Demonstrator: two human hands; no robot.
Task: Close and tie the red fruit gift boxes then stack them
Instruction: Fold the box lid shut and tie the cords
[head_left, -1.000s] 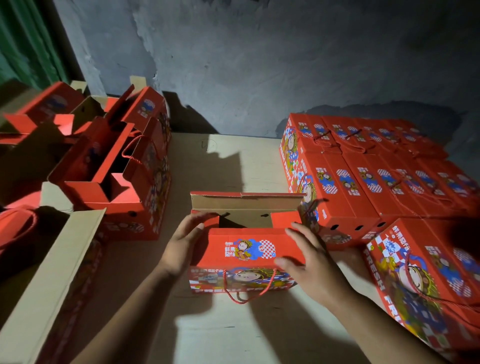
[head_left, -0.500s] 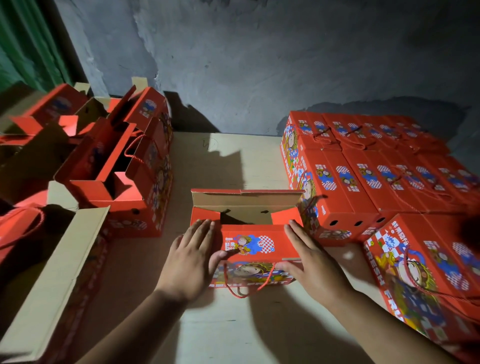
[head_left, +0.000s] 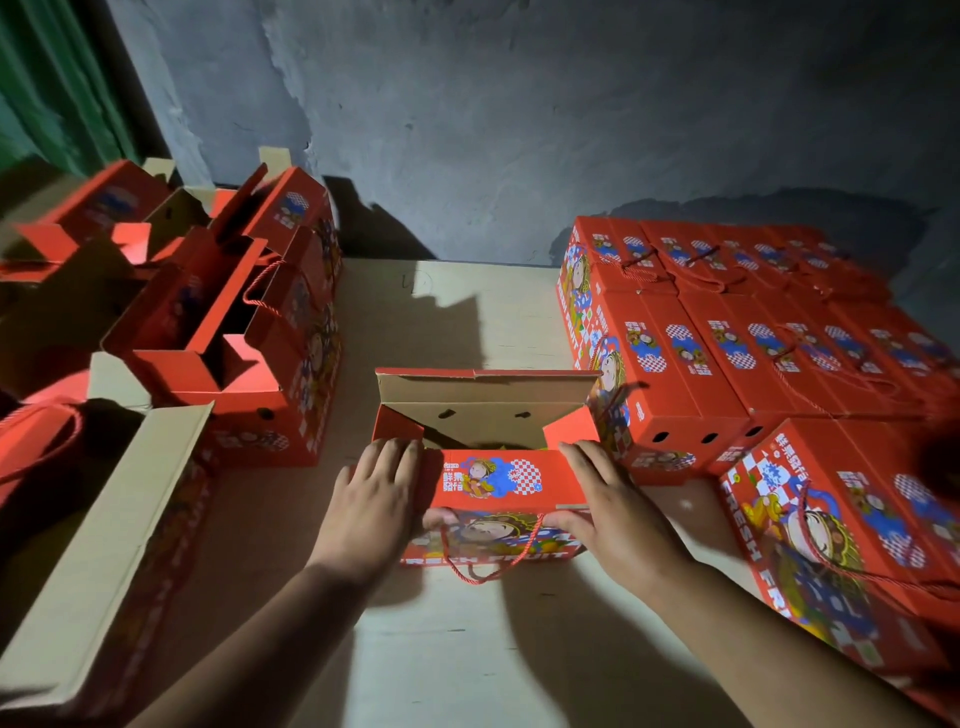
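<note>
Hiding box (head_left: 493, 475) corners — hands (head_left: 371, 506)

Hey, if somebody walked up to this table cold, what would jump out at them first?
Probably the half-closed red gift box at the centre, its near flap folded down and its far flap standing up, with the left hand and right hand pressing on either end. Next, the block of closed boxes packed together on the right, and the open boxes with flaps up on the left.
</note>
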